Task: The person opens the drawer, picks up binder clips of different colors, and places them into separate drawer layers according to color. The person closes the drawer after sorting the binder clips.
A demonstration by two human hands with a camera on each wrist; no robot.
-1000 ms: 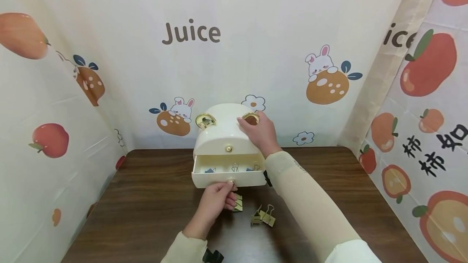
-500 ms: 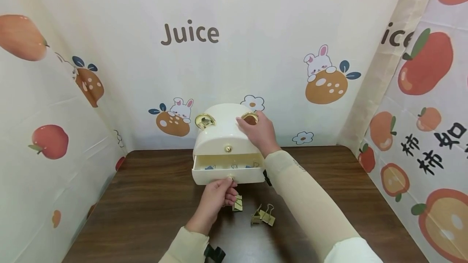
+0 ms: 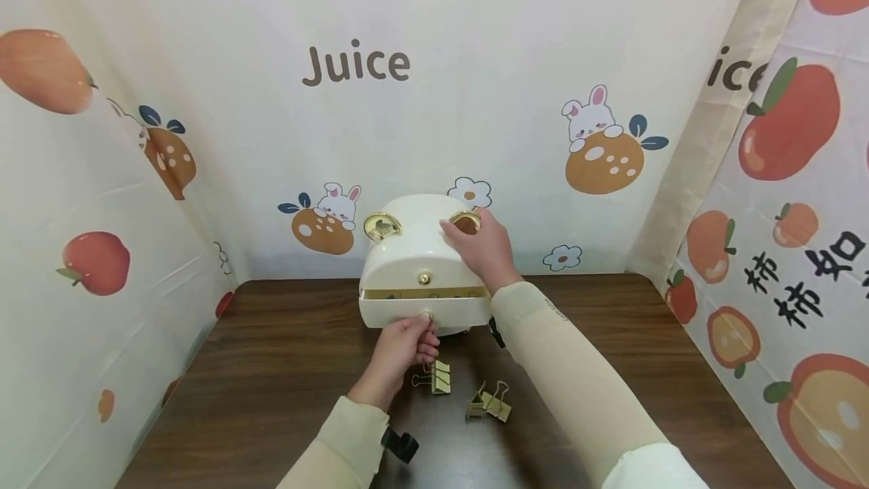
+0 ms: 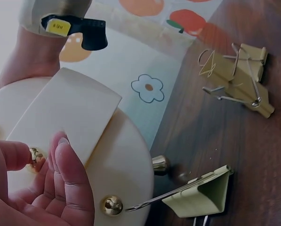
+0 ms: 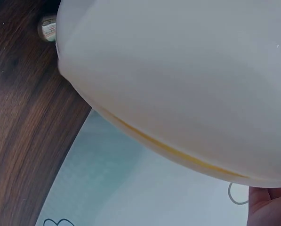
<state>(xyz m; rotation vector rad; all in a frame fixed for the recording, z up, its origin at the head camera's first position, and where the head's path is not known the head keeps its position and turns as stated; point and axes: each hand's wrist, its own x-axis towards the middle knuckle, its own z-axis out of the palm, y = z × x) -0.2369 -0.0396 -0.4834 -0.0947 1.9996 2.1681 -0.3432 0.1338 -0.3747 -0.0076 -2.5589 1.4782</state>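
The left hand (image 3: pixel 397 349) pinches a gold knob (image 4: pixel 36 159) on the drawer (image 3: pixel 392 312), which sits partway out of the white box (image 3: pixel 419 229), just beyond that hand. The right hand (image 3: pixel 489 249) grips the box's gold-rimmed ear (image 3: pixel 465 223). A clip (image 3: pixel 441 378) lies near the left hand.

Cream sleeves (image 3: pixel 346 440) end above the bare left hand (image 3: pixel 402 349) and right hand (image 3: pixel 486 249), with small dark lettering (image 3: pixel 557 309) on the right sleeve, white cloth (image 3: pixel 653 469) beyond, and black wrist mounts (image 3: pixel 400 444), the right bearing a yellow label (image 4: pixel 58 27).
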